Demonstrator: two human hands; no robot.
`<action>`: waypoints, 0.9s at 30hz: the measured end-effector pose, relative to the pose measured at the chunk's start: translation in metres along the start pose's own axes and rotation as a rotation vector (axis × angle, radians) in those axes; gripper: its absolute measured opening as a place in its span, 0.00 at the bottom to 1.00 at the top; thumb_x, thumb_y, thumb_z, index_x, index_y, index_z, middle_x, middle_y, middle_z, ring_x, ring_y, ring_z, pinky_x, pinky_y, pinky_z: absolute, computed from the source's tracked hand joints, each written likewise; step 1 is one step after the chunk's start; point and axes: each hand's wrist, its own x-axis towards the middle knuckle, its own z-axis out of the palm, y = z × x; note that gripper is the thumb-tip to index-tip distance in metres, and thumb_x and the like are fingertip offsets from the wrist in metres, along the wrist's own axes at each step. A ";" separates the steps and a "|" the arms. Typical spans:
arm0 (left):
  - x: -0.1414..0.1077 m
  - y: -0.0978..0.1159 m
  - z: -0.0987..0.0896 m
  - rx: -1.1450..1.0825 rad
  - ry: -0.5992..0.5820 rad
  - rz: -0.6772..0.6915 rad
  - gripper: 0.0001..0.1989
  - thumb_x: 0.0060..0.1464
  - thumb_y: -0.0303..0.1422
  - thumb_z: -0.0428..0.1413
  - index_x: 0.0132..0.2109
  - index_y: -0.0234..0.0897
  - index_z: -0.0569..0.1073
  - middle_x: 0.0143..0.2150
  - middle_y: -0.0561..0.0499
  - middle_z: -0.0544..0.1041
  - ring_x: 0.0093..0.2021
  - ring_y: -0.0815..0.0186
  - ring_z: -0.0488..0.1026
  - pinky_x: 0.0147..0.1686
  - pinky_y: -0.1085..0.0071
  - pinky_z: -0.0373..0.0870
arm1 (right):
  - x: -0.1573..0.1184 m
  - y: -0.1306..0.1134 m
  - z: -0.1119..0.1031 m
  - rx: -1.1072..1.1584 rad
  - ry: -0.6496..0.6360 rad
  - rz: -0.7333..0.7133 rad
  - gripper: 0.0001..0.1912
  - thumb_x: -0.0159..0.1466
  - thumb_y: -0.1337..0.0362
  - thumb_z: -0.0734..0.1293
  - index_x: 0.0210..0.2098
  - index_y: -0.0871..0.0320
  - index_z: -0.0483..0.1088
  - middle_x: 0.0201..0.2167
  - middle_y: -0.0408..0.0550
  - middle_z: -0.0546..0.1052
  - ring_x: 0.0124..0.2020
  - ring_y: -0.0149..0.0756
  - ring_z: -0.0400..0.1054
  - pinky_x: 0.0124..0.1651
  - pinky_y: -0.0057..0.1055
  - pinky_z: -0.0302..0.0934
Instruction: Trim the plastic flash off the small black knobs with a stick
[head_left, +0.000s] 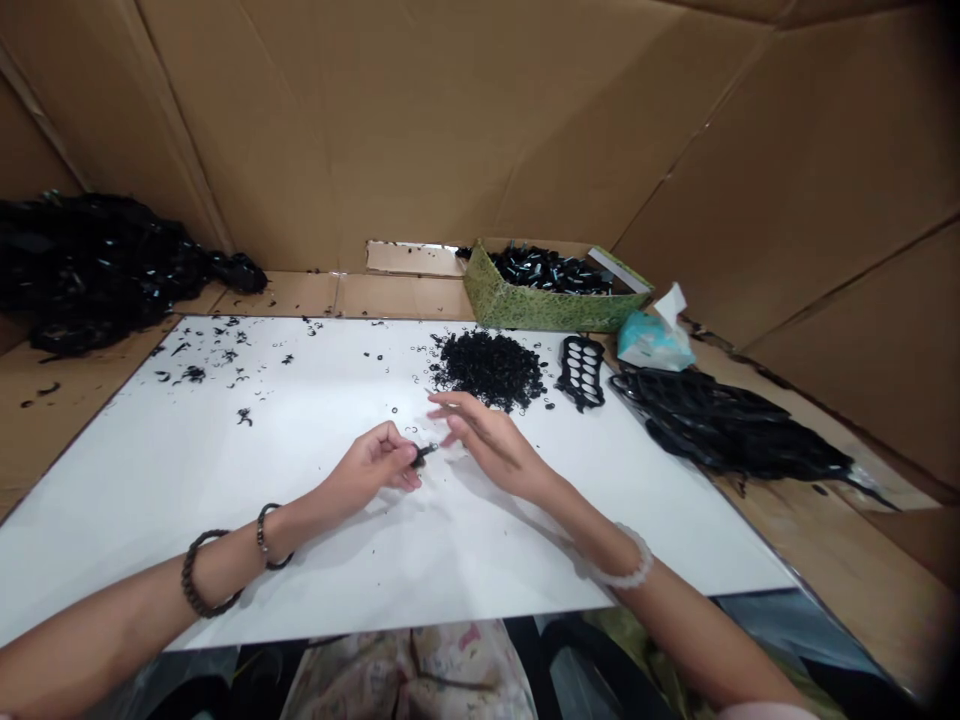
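Black and narrow, a small part (425, 453) sits pinched between the thumb and curled fingers of the left hand (371, 467), its end pointing toward the right hand; it is too small to make out its exact form. The right hand (487, 443) is just beside it, with its long fingers (454, 402) stretched out, loosely parted and holding nothing that can be seen. Both hands are over a white sheet (225, 510), and whether either touches it cannot be told. Beyond the fingertips lies a heap of small black rings (487, 368), with stray rings and black scraps (217, 350) dotted across the sheet. To the heap's right is a black holed tray (581, 372). Further back, a green patterned box (540, 312) holds black pieces, and a pale blue tissue pack (652, 342) sits beside it. Tangled black bundles lie on the cardboard on either side (720, 420) (97, 265). Dark beaded bracelets (202, 572) circle the left wrist, a pale one (622, 560) the right.
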 end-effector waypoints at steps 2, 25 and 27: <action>0.001 0.001 -0.001 -0.057 0.025 -0.021 0.16 0.53 0.44 0.53 0.30 0.36 0.61 0.30 0.52 0.73 0.28 0.71 0.73 0.30 0.73 0.68 | 0.000 0.003 -0.002 0.156 -0.101 0.018 0.19 0.68 0.57 0.49 0.54 0.56 0.57 0.31 0.46 0.75 0.23 0.27 0.69 0.29 0.25 0.62; 0.004 0.004 0.000 -0.153 0.088 -0.056 0.18 0.47 0.45 0.58 0.29 0.35 0.61 0.29 0.51 0.74 0.25 0.71 0.73 0.26 0.75 0.69 | 0.002 -0.002 0.003 0.324 0.022 0.027 0.12 0.57 0.58 0.66 0.24 0.61 0.66 0.20 0.42 0.69 0.21 0.26 0.60 0.24 0.25 0.56; 0.004 0.005 0.000 -0.144 0.097 -0.062 0.18 0.47 0.44 0.58 0.29 0.35 0.61 0.29 0.51 0.74 0.25 0.71 0.73 0.27 0.75 0.69 | 0.003 -0.002 -0.002 0.387 0.101 0.026 0.13 0.57 0.57 0.66 0.24 0.60 0.65 0.21 0.42 0.70 0.20 0.25 0.60 0.24 0.26 0.57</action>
